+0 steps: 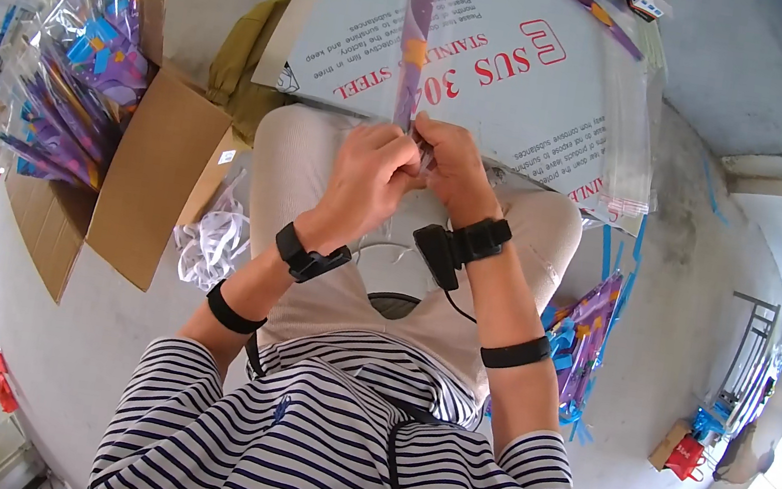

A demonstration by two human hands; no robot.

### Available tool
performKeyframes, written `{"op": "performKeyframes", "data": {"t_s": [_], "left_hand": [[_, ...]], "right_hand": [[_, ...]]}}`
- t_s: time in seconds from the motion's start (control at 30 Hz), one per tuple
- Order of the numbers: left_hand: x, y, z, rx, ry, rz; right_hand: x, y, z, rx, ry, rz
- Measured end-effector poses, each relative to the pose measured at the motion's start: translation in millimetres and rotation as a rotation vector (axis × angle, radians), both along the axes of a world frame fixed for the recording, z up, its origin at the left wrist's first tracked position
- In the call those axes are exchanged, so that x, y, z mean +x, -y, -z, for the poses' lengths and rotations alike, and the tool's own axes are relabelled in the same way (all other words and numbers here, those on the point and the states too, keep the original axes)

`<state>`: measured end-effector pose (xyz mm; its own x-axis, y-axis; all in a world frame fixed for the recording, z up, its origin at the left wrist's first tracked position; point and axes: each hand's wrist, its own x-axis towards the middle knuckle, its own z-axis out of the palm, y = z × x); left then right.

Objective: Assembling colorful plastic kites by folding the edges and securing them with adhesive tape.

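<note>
Holding the lower end of a long patterned purple strip (413,56) at upper centre of the frame — pinched in the closed grip of left hand (372,171) and right hand (458,166), close together at the near edge of a pale bench (513,101). Sitting with a cardboard box (158,179) of purple packages (76,117) at left of the frame — and clear sleeves (634,129) at upper right.

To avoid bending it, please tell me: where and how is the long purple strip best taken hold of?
Probably mid-length, coming from above and pinching its two long edges: the purple strip is long and narrow, runs out over the pale board, and the left hand and right hand occupy its near end.
</note>
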<state>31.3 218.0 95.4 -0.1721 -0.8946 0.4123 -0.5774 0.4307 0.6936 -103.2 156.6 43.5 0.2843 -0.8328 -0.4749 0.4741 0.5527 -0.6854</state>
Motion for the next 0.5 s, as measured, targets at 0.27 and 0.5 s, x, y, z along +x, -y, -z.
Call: {"op": "performKeyframes", "data": {"t_s": [0.27,0.5], "left_hand": [[13.5,2.3,4.2,0.189,-0.202,0.104],[38.4,37.6,30.9,0.879,-0.845,-0.207]], "right_hand": [[-5.9,-0.5,-0.5,-0.109,-0.029,-0.121],[-26.0,7.8,-15.1,-0.008,-0.041,-0.171]]}}
